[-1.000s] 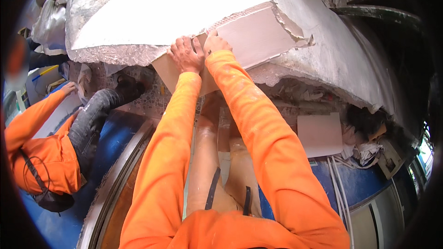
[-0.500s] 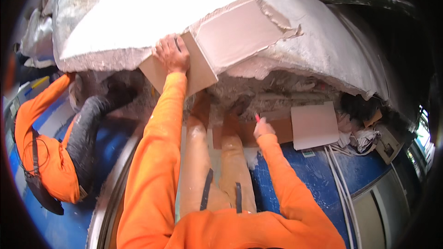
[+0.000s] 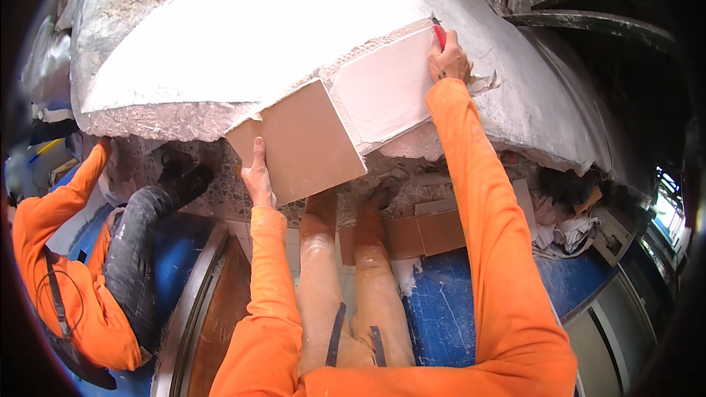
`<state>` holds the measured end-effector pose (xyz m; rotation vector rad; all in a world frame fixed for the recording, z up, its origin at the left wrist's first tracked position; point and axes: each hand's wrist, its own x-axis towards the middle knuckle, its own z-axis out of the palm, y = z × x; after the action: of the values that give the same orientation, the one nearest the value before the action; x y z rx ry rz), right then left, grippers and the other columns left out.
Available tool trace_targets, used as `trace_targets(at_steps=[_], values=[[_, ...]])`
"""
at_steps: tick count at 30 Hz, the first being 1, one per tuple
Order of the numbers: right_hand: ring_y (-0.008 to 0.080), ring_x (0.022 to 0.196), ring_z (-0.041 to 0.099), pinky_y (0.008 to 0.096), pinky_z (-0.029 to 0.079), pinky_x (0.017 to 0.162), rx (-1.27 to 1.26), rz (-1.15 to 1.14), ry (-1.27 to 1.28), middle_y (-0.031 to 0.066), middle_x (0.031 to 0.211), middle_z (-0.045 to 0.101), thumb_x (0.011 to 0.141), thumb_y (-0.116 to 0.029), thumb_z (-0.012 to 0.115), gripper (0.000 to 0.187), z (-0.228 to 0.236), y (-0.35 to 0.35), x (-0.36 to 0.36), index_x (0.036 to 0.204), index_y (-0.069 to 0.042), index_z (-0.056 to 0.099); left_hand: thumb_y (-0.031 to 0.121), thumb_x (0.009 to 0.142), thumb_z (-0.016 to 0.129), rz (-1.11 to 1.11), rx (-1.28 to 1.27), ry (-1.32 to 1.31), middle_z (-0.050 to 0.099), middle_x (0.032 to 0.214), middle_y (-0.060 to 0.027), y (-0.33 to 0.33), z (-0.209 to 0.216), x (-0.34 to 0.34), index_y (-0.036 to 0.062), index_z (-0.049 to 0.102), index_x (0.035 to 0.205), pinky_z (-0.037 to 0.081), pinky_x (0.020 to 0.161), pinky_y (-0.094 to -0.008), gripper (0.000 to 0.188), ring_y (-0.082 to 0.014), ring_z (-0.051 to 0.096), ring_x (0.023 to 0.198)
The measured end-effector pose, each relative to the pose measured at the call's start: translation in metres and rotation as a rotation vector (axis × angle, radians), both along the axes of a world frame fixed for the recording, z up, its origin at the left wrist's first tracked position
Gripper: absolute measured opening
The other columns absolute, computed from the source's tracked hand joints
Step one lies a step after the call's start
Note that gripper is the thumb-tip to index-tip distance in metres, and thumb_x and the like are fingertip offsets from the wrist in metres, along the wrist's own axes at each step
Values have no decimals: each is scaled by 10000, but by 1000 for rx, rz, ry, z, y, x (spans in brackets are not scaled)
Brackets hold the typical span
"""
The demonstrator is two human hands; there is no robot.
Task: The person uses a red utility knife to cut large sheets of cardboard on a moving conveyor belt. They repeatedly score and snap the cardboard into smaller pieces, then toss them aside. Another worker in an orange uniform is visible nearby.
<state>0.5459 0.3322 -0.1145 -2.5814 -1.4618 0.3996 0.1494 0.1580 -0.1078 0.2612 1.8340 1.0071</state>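
Note:
My left hand [image 3: 259,176] grips the lower left edge of a tan plasterboard piece [image 3: 309,140], thumb up along its face and fingers hidden behind. The board slants against the edge of a large white curved plaster surface [image 3: 191,51]. Just beyond its upper right side lies a pale rectangular panel [image 3: 382,88], with a crumbly strip along its top edge. At this panel's far right corner, my right hand [image 3: 452,60] is closed around a small red-handled tool [image 3: 440,35]. Its dark tip touches or nearly touches the corner; I cannot tell which.
A co-worker in an orange top [image 3: 95,309] crouches at the left, one hand at the surface's rim. Brown board strips [image 3: 434,235] and crumpled white material [image 3: 573,231] lie below. Dark metal bars [image 3: 596,20] curve at the upper right. A torn flap [image 3: 484,84] sticks out beside my right hand.
My right hand has risen from low at the right to the panel's far corner with the red-handled tool. My left hand has shifted from the tan board's top to its lower left edge.

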Motion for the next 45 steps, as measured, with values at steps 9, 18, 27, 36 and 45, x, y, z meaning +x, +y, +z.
trace_targets(at_steps=[9, 18, 27, 36, 45], values=[[470, 899, 678, 502, 513, 820, 22, 40, 211, 242, 911, 700, 952, -733, 495, 676, 18, 6, 21, 1077, -73, 568, 601, 845, 788, -13, 66, -103, 665, 1134, -94, -17, -23, -31, -54, 638, 1242, 528, 810, -338, 780, -169, 629, 947], [334, 811, 702, 401, 558, 795, -58, 75, 427, 178, 867, 711, 827, -897, 477, 904, 58, 0, -49, 1093, -50, 648, 734, 907, 589, 57, 14, -586, 439, 1520, -205, -27, 4, -54, 20, 318, 1566, 432, 1124, -453, 1009, -290, 461, 1382], [231, 695, 681, 380, 550, 718, -443, 162, 740, 160, 817, 696, 967, -671, 540, 694, 78, 18, -145, 1061, 5, 665, 808, 861, 543, 178, 143, -1059, 310, 1622, -185, -50, 102, -4, 29, 240, 1600, 318, 1207, -447, 1116, -307, 341, 1477], [284, 901, 692, 381, 522, 869, -290, 219, 846, 201, 998, 706, 981, -554, 609, 644, 85, -25, -182, 1219, 45, 619, 753, 853, 629, 316, 395, -1341, 350, 1612, -173, -49, 110, -63, -12, 266, 1584, 297, 1217, -429, 1119, -310, 360, 1473], [419, 907, 686, 428, 510, 829, -121, 369, 865, 259, 911, 694, 1004, -440, 614, 478, 142, -27, -237, 1251, -31, 617, 337, 749, 758, 31, 88, -491, 539, 1396, -194, -46, 157, -102, -45, 382, 1488, 460, 1088, -426, 913, -320, 567, 1260]])
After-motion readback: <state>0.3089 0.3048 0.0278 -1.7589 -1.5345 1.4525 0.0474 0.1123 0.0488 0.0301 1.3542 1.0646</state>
